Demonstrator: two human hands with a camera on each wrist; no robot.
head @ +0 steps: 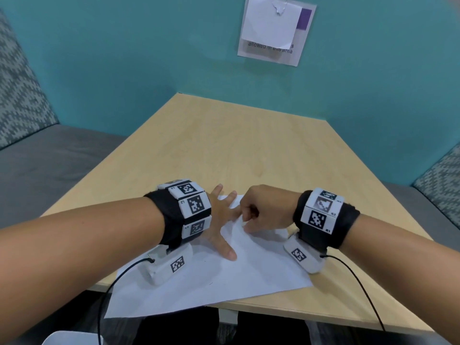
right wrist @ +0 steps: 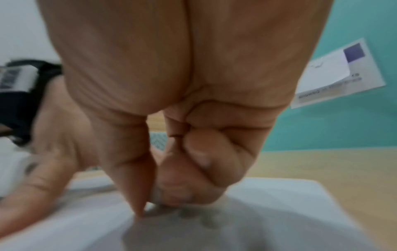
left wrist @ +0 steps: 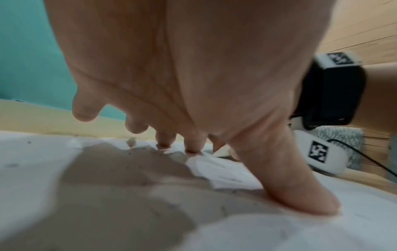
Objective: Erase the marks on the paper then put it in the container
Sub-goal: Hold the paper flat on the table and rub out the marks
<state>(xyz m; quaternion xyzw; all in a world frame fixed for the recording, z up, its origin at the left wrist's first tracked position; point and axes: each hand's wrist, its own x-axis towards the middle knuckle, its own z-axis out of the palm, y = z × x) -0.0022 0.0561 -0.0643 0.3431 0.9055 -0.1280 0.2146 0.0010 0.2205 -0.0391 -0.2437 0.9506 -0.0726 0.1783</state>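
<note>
A white sheet of paper (head: 224,277) lies at the table's near edge, its near corner hanging over. My left hand (head: 224,217) presses flat on it, fingers spread and straight; in the left wrist view the thumb (left wrist: 300,195) and fingertips (left wrist: 191,142) bear down on the paper (left wrist: 86,178). My right hand (head: 245,224) is curled just right of the left fingers, pinching a small whitish eraser (left wrist: 220,152) against the sheet. The right wrist view is blurred: right hand (right wrist: 150,198), faint grey smudges (right wrist: 193,215) on the paper (right wrist: 279,203). Eraser crumbs (left wrist: 131,141) lie near the far edge.
The light wooden table (head: 249,145) stretches away to a teal wall with a notice (head: 273,31). Grey benches flank it. A white object's corner (head: 67,338) shows at the bottom left, below the table edge; what it is cannot be told. Cables hang from both wrists.
</note>
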